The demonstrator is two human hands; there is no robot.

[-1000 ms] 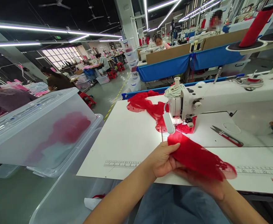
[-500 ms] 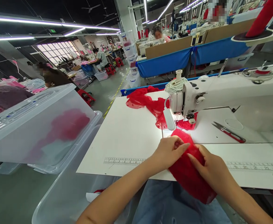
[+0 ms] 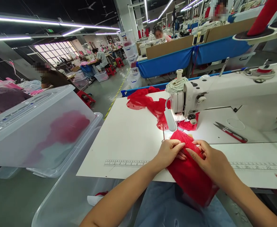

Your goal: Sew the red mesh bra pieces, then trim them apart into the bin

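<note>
Bare forearms, no sleeves; blue denim trousers [image 3: 167, 205] on the lap.

Red lace fabric [image 3: 188, 170], white sewing machine [image 3: 223, 94].

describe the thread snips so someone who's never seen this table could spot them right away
Start at the white sewing machine on the white table. Below its arm, to the right of the needle end, the thread snips lie flat on the tabletop. They are the only small metal tool there, red-handled with pointed blades, apart from the red fabric and both hands.
</note>
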